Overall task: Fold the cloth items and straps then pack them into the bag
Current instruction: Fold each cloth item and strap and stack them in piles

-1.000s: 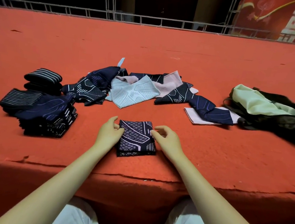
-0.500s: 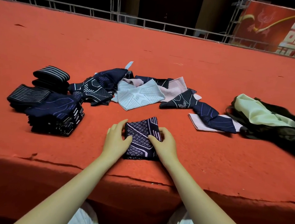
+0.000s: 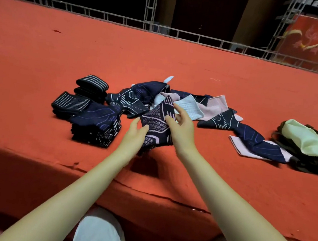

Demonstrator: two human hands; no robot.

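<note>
1. Folded patterned cloth [image 3: 156,125] is sitting lifted off the red worktop [image 3: 217,83], tilted up between both hands, near the front edge.
2. Right hand [image 3: 182,128] fingers [image 3: 177,107] are curling over its far edge, gripping it.
3. Left hand [image 3: 134,135] is pinching its left side, thumb on top.
4. Versus a second ago: cloth was lying flat on the worktop; now it is raised toward the folded stack [image 3: 95,129].

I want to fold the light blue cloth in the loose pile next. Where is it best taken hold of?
Probably by its near corner. The light blue cloth lies half under the pink cloth and dark ones, with only its front corner free, close behind the right hand. Pinch that corner from the near side and pull it toward you, so the cloths lying on it slide off.
</note>
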